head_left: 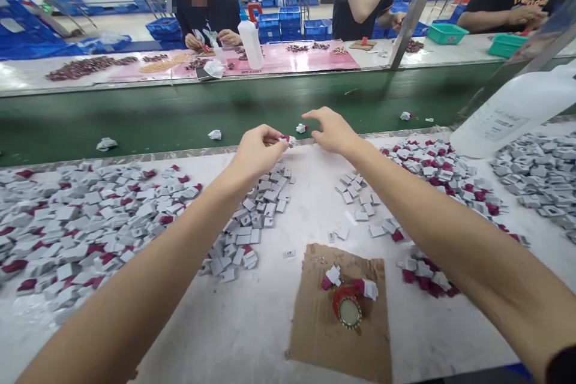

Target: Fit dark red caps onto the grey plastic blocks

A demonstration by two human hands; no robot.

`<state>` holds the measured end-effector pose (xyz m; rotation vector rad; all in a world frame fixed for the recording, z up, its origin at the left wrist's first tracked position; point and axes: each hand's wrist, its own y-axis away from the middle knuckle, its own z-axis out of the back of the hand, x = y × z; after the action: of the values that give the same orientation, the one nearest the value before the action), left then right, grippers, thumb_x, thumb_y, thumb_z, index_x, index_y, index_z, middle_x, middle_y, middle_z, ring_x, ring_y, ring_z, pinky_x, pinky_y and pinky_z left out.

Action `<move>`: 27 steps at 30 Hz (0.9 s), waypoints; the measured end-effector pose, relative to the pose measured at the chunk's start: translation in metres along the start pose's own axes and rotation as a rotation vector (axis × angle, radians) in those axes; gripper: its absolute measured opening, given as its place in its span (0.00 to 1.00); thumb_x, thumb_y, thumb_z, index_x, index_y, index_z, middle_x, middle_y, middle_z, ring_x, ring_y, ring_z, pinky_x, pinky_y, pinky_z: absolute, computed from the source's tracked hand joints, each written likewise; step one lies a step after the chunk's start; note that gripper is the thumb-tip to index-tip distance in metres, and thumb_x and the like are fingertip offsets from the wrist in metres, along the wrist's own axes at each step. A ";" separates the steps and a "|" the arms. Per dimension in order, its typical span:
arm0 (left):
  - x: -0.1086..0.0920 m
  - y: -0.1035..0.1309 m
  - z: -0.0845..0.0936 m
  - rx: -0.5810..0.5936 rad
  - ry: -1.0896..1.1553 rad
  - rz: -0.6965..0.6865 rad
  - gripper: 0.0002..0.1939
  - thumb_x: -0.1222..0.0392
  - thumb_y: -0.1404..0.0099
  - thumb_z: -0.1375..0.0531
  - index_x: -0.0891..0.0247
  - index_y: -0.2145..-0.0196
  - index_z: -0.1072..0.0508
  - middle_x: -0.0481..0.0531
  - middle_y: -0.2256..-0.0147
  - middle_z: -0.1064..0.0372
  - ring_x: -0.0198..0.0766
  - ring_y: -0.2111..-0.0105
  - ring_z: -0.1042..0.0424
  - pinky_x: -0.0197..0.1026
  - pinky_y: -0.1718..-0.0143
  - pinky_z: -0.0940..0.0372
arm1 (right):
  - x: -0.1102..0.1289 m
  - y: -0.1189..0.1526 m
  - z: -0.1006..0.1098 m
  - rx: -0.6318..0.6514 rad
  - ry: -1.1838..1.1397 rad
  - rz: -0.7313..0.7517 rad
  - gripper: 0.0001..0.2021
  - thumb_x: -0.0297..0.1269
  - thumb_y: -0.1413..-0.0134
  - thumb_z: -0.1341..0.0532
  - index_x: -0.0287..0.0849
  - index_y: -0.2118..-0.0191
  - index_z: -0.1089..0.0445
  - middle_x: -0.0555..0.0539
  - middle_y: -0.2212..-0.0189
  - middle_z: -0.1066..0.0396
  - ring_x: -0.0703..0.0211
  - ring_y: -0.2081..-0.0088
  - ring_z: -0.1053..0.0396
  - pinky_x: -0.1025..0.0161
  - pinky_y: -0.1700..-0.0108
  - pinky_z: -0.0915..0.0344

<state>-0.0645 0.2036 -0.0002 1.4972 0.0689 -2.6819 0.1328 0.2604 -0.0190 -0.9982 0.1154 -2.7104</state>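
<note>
Both my arms reach out to the far edge of the white table (310, 204). My left hand (261, 150) pinches a small grey and dark red part (287, 140) between thumb and fingertips. Just to its right, my right hand (330, 129) has its thumb and index finger spread, with nothing between them. A similar part (301, 128) lies on the green belt (171, 126) beside the right fingertips. Below, a cardboard piece (337, 348) bears a bottle cap (350, 312) with red around it and two grey and red parts (333, 276).
Piles of grey and red parts (99, 210) cover the left, with others (450, 174) at the right. A white bottle (513, 108) leans at the right. Across the belt, several people sit or stand at another table (27, 75).
</note>
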 end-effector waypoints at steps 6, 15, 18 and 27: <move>0.005 -0.071 -0.015 -0.006 -0.106 0.078 0.05 0.70 0.27 0.32 0.64 0.59 0.24 0.54 0.63 0.25 0.39 0.66 0.28 0.44 0.61 0.33 | -0.006 -0.064 -0.023 -0.012 0.008 -0.004 0.14 0.20 0.41 0.34 0.39 0.54 0.16 0.36 0.48 0.16 0.39 0.43 0.22 0.44 0.34 0.30; -0.015 -0.107 -0.089 0.219 -0.224 -0.066 0.11 0.67 0.27 0.33 0.65 0.48 0.20 0.64 0.50 0.22 0.57 0.49 0.22 0.61 0.46 0.25 | -0.027 0.057 0.089 -0.115 -0.223 -0.115 0.18 0.31 0.38 0.31 0.39 0.44 0.17 0.47 0.72 0.18 0.52 0.72 0.20 0.54 0.64 0.22; -0.021 -0.078 -0.077 0.212 -0.319 -0.221 0.23 0.73 0.37 0.33 0.61 0.45 0.21 0.66 0.42 0.28 0.68 0.38 0.33 0.71 0.35 0.36 | -0.029 0.130 0.112 -0.083 -0.357 -0.219 0.13 0.43 0.37 0.25 0.45 0.51 0.14 0.44 0.70 0.14 0.50 0.71 0.16 0.55 0.66 0.19; 0.009 0.026 -0.058 0.652 -0.463 -0.760 0.12 0.62 0.22 0.42 0.58 0.46 0.21 0.59 0.45 0.23 0.57 0.44 0.32 0.61 0.38 0.36 | -0.036 0.290 0.074 -0.207 -0.741 -0.408 0.15 0.46 0.42 0.17 0.52 0.52 0.12 0.48 0.71 0.14 0.53 0.70 0.15 0.64 0.68 0.17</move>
<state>-0.0183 0.1818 -0.0383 1.0081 -0.3704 -3.8883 0.2669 -0.0092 -0.0318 -2.2179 0.0548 -2.4735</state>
